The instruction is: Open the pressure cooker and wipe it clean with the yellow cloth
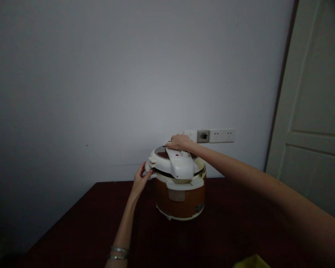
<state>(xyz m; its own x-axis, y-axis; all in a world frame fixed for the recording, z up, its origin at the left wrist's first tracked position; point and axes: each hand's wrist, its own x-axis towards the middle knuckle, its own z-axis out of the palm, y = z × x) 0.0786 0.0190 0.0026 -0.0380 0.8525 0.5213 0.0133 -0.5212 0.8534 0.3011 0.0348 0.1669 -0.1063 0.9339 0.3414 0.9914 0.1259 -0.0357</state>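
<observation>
An orange and cream pressure cooker (180, 197) stands on a dark red table (86, 223) near the wall. Its cream lid (177, 163) with a broad handle sits slightly raised at the front. My left hand (141, 180) pinches the lid's left rim tab, fingers closed on it. My right hand (180, 142) rests curled over the far end of the lid handle, gripping it. Two bracelets (117, 253) sit on my left wrist.
A row of wall sockets (216, 136) is behind the cooker, one with a grey plug. A pale door (315, 111) stands at the right. Something yellow (252, 261) shows at the bottom edge.
</observation>
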